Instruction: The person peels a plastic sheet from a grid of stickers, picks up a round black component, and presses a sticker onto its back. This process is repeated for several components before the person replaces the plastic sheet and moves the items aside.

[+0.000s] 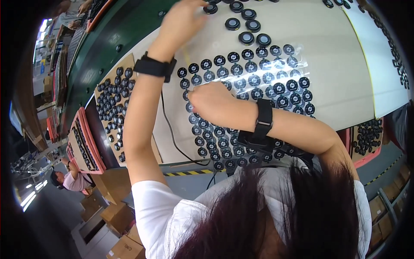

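My left hand reaches to the far edge of the table, fingers apart and partly cut off by the frame, beside a loose black round disc part. My right hand is over the left side of a grid of black discs with white marks. Its fingers are curled together at the grid's left edge; whatever is between them is hidden. A shiny clear plastic sheet lies across part of the grid. More loose discs with pale centres sit just beyond the rows.
A board crowded with black discs stands at the left, near a pink-edged tray. Another tray of discs is at the right. A black cable crosses the beige tabletop. Cardboard boxes and a co-worker are lower left.
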A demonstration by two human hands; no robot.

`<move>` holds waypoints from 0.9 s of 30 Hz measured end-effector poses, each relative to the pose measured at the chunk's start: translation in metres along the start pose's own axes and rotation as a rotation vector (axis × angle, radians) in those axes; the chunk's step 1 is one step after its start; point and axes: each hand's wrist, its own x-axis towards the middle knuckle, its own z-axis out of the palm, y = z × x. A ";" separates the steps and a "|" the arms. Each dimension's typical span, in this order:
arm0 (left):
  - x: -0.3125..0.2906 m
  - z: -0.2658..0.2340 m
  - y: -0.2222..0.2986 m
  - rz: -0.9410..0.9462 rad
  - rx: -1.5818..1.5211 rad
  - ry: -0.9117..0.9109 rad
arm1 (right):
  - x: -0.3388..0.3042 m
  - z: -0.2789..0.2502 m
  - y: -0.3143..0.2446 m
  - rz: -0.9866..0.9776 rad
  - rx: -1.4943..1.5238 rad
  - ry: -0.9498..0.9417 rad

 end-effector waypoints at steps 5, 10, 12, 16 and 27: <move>0.006 0.006 0.058 0.111 -0.057 -0.334 | 0.001 -0.004 -0.001 -0.043 0.014 0.007; 0.016 0.017 0.061 0.139 -0.049 -0.377 | 0.001 0.004 0.002 -0.110 0.026 0.112; 0.015 0.004 0.060 -0.002 -0.273 -0.466 | 0.001 -0.003 0.002 -0.079 0.055 0.046; -0.012 -0.014 0.044 -0.076 -0.944 -0.243 | 0.003 -0.030 -0.008 0.009 0.190 -0.201; -0.056 -0.092 0.090 -0.396 -1.228 0.132 | -0.032 -0.134 0.047 0.247 1.143 0.260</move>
